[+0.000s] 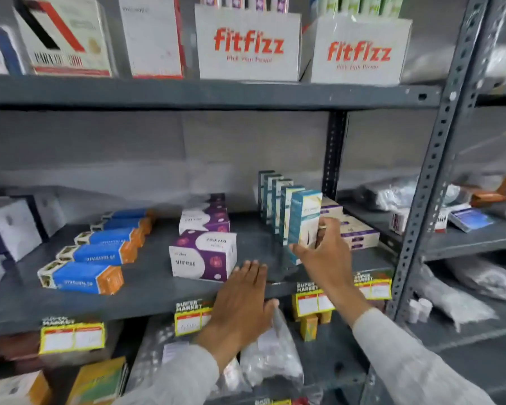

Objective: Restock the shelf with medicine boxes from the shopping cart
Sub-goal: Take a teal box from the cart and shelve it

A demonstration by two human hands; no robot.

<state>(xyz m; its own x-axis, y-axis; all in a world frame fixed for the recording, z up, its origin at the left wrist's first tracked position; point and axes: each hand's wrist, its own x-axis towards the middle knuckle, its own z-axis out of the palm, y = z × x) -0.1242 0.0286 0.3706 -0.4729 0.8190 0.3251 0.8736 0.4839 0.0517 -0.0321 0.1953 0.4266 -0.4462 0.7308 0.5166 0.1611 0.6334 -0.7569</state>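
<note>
My right hand [323, 252] grips an upright teal and white medicine box [303, 217], the front one in a row of similar teal boxes [270, 197] on the grey middle shelf [146, 290]. Thumb and fingers wrap its lower right side. My left hand [243, 299] lies flat, palm down, fingers together, on the shelf's front edge, just right of a purple and white box [203, 258]. It holds nothing. The shopping cart is out of view.
Several blue and orange boxes [82, 277] lie in a row on the left of the shelf. More purple boxes [205, 219] stand behind the front one. Cream boxes [357, 232] sit behind my right hand. Two Fitfizz cartons [247, 45] are above. A perforated upright [427, 182] stands at right.
</note>
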